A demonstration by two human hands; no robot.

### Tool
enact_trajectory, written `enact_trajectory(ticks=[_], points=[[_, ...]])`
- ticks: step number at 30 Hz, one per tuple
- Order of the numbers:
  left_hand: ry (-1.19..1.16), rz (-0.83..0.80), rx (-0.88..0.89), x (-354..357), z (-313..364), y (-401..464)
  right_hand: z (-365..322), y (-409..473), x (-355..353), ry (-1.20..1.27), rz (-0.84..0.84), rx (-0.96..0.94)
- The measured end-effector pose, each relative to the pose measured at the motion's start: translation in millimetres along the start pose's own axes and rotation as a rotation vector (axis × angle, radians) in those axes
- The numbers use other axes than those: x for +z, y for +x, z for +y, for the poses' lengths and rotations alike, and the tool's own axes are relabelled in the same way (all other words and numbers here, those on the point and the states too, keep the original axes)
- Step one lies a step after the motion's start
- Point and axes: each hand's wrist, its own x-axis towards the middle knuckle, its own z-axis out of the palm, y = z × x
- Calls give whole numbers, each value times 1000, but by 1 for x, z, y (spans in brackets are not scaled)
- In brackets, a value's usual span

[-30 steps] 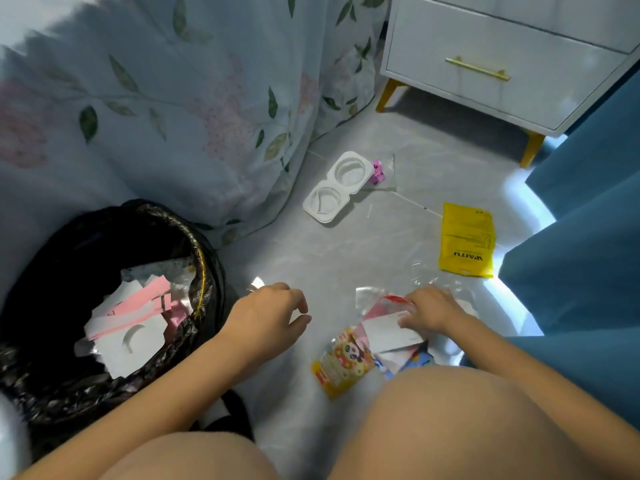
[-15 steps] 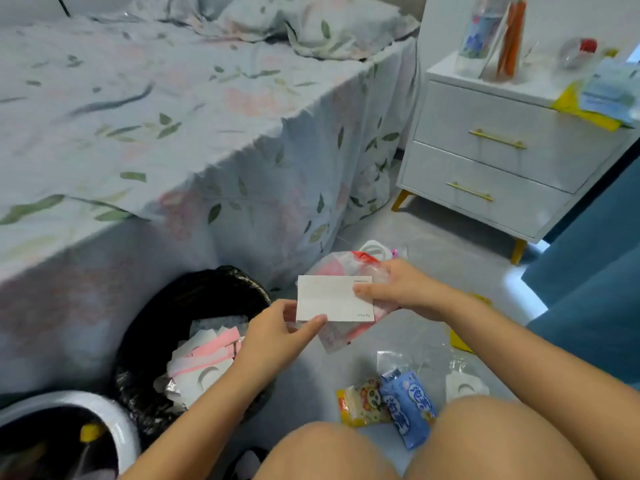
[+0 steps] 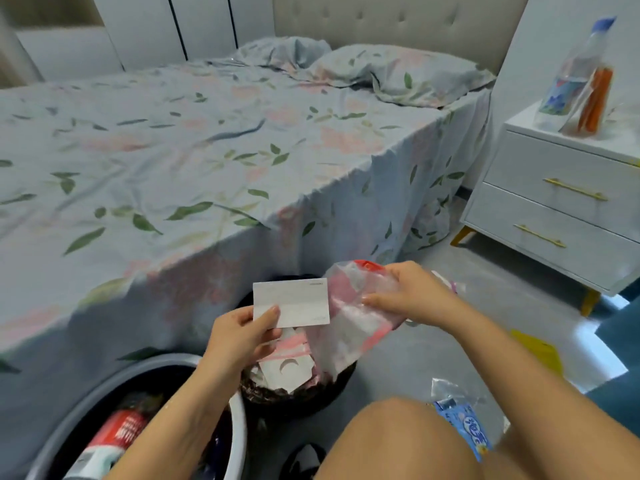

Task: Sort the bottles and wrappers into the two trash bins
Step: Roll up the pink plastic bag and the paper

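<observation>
My left hand (image 3: 242, 332) pinches a white paper card (image 3: 292, 301) by its lower left corner, above the black-lined bin (image 3: 298, 396). My right hand (image 3: 412, 294) grips a clear plastic wrapper with red print (image 3: 349, 327), which hangs down over that bin's right side. The black-lined bin holds white and pink paper scraps (image 3: 287, 365). A white-rimmed bin (image 3: 239, 431) at lower left holds a red-labelled bottle (image 3: 114, 434). On the floor by my knee lie a blue wrapper (image 3: 467, 431) and a clear wrapper (image 3: 450, 388). A yellow packet (image 3: 536, 348) shows behind my right forearm.
A bed with a floral sheet (image 3: 207, 161) fills the left and middle, its sheet hanging to the floor behind the bins. A white nightstand (image 3: 561, 206) stands at right with a bottle (image 3: 575, 74) on top. A blue curtain (image 3: 623, 341) hangs at far right.
Both hands rose from the floor pile with the card and the clear wrapper. The card passed from my right hand to my left. The view tilted up toward the bed.
</observation>
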Motion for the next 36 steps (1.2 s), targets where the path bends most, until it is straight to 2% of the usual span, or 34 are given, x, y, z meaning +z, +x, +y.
enact_trajectory(ticks=[5,10,12,14,15,17,18,20,22,27,32,34,36], points=[[204,33,-107,-24,-42,31,10,4,-6,-6,56,-10],[624,30,-71,-15,-63,69,18,16,-6,-13,18,-5],[889,23,-77,-5,-63,76,20,20,-7,-3,10,2],[1097,89,50,8,-59,76,23,24,-8,6,0,13],[1047,108,163,17,-52,72,25,27,-8,7,-4,17],[740,51,283,41,-31,55,31,31,-9,26,1,18],[543,-29,224,52,-20,45,34,33,-10,48,6,19],[184,-227,-12,71,-5,29,36,34,-12,123,1,24],[-7,-337,-156,81,0,22,35,33,-14,251,-30,39],[-347,-411,-135,93,7,13,28,29,-13,590,-151,81],[-389,-347,-98,87,12,9,26,31,-8,529,-174,90],[-288,-307,-58,80,12,10,27,31,-6,416,-189,97],[-82,-288,35,71,11,14,27,32,-4,239,-139,89]])
